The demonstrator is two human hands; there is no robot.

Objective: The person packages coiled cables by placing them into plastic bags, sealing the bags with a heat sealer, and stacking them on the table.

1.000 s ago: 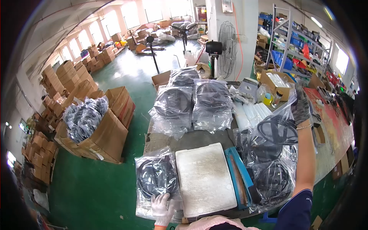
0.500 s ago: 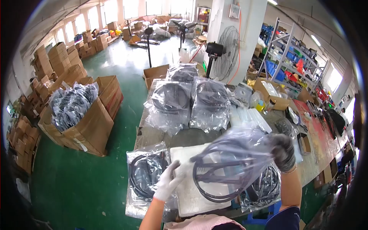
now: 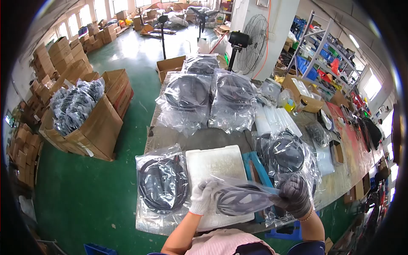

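Far left: stacked cartons (image 3: 61,55), then an open carton (image 3: 102,131) on the green floor, piled with small clear bags of dark parts (image 3: 76,104). Left end of my bench (image 3: 170,138): one bagged black cable coil (image 3: 163,185) lying flat; beyond it, more bagged coils (image 3: 187,93) grouped at the far edge. Next, a scuffed white slab (image 3: 216,163). My left hand (image 3: 203,196), white glove, is closed on the left end of a clear bag with a dark coil (image 3: 242,199) inside. That bag is stretched between my hands, over the slab's near right part; can't tell if it touches. Blue tray (image 3: 256,163) just right of the slab, partly behind the bag. My right hand (image 3: 294,193), dark grey glove, is fisted round the bag's right end. Behind that fist, overlapping bagged coils (image 3: 287,153); beyond those, clear plastic sleeves (image 3: 276,119). Far right, a small open box (image 3: 338,153) on the bench.
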